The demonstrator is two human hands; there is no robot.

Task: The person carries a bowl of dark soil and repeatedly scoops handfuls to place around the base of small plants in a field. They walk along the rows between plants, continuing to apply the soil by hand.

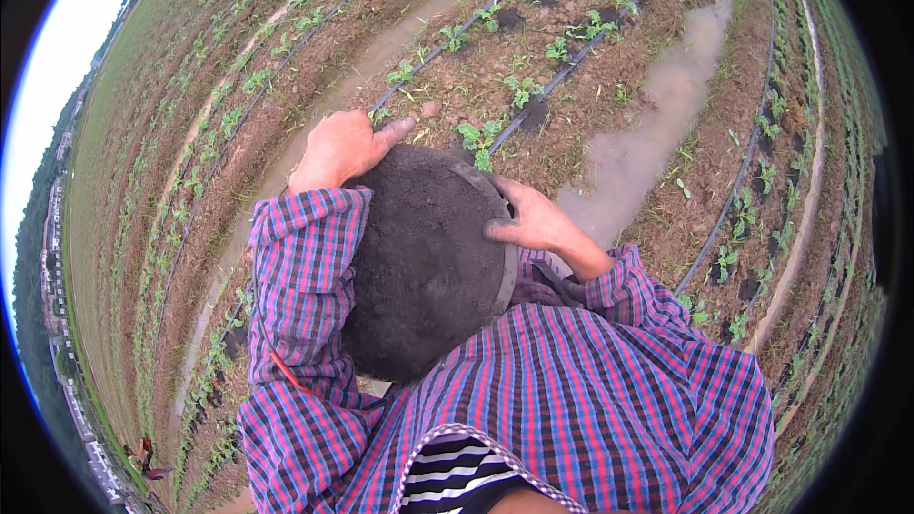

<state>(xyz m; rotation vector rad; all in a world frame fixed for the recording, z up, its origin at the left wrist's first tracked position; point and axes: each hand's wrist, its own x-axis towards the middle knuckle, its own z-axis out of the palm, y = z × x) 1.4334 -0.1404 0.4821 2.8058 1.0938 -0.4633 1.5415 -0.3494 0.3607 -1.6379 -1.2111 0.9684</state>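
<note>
A round black bucket is held in front of my body, filled with dark, fine, soil-like material. My right hand grips its right rim, thumb over the inner side and fingers outside. At the upper left edge of the bucket is my left hand, back upward and thumb pointing right; its other fingers are hidden beneath it. Dark smudges mark the left thumb. Just beyond the bucket, a leafy green seedling grows beside a black drip hose.
Raised brown soil beds carry rows of seedlings, some with dark patches at their bases. A muddy water furrow runs on the right, another furrow on the left. Far at lower left is a person. Buildings line the horizon.
</note>
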